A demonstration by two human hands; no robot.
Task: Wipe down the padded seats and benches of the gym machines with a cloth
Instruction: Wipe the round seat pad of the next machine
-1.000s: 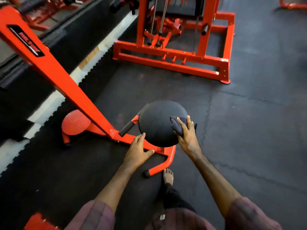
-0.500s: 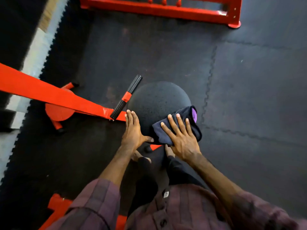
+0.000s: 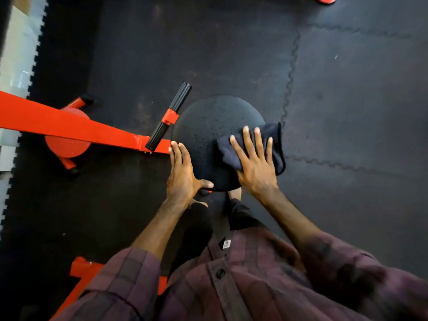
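A round black padded seat (image 3: 203, 130) sits in the middle of the view, fixed to an orange machine frame (image 3: 69, 126). A dark navy cloth (image 3: 276, 144) lies over the seat's right edge. My right hand (image 3: 254, 158) presses flat on the cloth with its fingers spread and straight. My left hand (image 3: 183, 174) rests against the seat's left rim, fingers straight along the edge and thumb under the near rim.
A black grip handle with an orange collar (image 3: 170, 119) juts out left of the seat. An orange round foot plate (image 3: 67, 144) lies on the black rubber floor mat (image 3: 347, 100). Another orange frame piece (image 3: 83, 272) is at the lower left. My bare feet stand below the seat.
The view has tilted further down over the seat. My right hand has slid the cloth toward the seat's right edge. My left hand stays on the left rim.
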